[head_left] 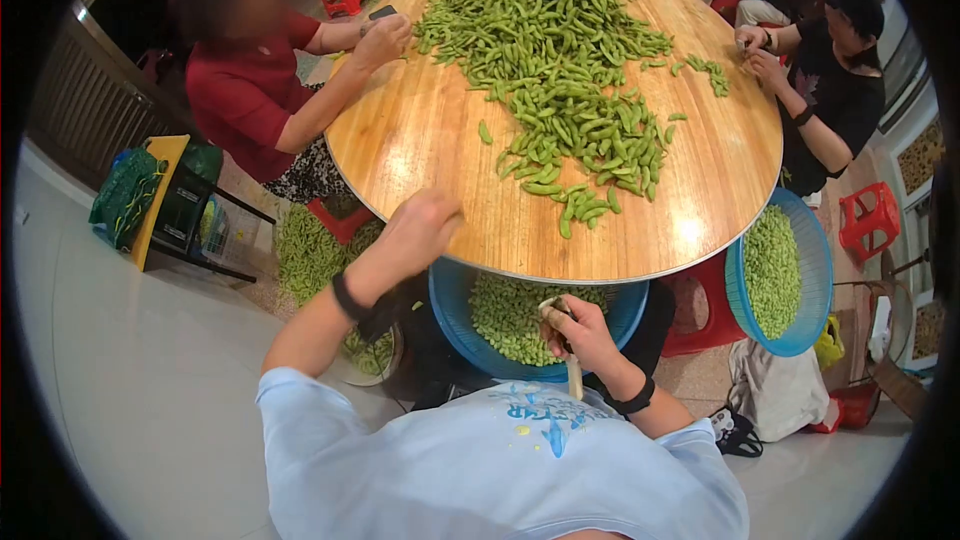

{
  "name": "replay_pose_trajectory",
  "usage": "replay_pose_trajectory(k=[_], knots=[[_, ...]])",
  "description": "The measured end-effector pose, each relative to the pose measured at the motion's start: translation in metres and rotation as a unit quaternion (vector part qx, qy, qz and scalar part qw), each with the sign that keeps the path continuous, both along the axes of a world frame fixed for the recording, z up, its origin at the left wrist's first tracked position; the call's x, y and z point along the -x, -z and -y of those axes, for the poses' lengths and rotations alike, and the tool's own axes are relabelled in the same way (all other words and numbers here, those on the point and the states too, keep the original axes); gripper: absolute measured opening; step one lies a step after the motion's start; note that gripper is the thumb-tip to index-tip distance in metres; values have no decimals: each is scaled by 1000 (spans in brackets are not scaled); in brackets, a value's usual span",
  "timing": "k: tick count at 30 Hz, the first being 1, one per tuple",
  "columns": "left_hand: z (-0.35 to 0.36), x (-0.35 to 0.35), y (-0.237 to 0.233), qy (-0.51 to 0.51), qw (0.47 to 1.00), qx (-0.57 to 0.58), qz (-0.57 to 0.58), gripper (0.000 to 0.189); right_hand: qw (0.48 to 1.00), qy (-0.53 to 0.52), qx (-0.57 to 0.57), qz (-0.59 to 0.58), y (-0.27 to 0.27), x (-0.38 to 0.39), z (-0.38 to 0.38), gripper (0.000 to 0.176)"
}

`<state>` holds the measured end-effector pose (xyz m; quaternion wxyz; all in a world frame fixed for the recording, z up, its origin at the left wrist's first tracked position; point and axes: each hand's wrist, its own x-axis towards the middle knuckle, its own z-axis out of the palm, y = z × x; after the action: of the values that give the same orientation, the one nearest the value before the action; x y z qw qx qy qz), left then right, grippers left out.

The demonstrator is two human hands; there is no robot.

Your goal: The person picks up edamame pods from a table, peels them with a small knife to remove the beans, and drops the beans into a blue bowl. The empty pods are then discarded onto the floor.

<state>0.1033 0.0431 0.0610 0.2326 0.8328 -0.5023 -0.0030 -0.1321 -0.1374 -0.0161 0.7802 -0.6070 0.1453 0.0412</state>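
Note:
Green soybean pods (545, 50) lie heaped on the round wooden table (400, 150), trailing toward my side. My left hand (420, 230) is at the table's near left edge, its fingers curled and smeared by motion. My right hand (588, 330) is closed around a small dark tool with a pale end (556, 310), whose kind I cannot tell; a pale strip (574, 378) hangs below it. This hand is over a blue plastic basket (447, 318) on my lap, partly under the tabletop. Shelled green beans (505, 325) fill the basket.
A person in red (245, 90) sits at the left, another in black (835, 80) at the right, both with hands at the table. A second blue basket (818, 260) of beans stands right. Empty pods (310, 255) cover the floor left. Red stools (868, 220) stand around.

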Motion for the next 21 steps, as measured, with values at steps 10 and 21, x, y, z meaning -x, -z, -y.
replay_pose_trajectory(k=[10, 21], knots=[[98, -67, 57, -141, 982, 54, -110, 24, 983, 45, -173, -46, 28, 16, -15, 20], [49, 26, 29, -64, 843, 186, -501, 8, 997, 21, -72, 35, 34, 9, -19, 16]])
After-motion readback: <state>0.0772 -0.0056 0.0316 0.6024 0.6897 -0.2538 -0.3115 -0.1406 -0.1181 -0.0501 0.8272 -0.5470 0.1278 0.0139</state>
